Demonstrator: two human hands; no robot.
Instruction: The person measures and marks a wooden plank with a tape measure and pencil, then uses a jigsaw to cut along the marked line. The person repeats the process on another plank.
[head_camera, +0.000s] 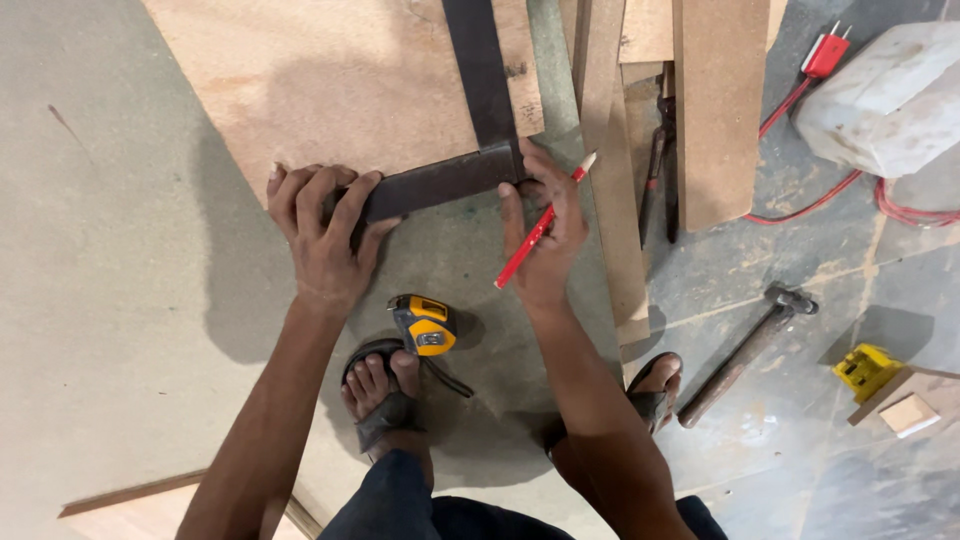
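A dark metal try square lies on a tan plywood board, its long blade running up and its short arm along the board's lower edge. My left hand presses down on the end of the short arm. My right hand steadies the square's corner with its fingertips and holds a red pencil pointing up to the right. A yellow and black tape measure sits on the grey sheet just below my hands, beside my sandalled left foot.
Narrow board strips lie to the right with pliers between them. On the concrete floor lie a hammer, a red cable with plug, a white sack and a small yellow tool.
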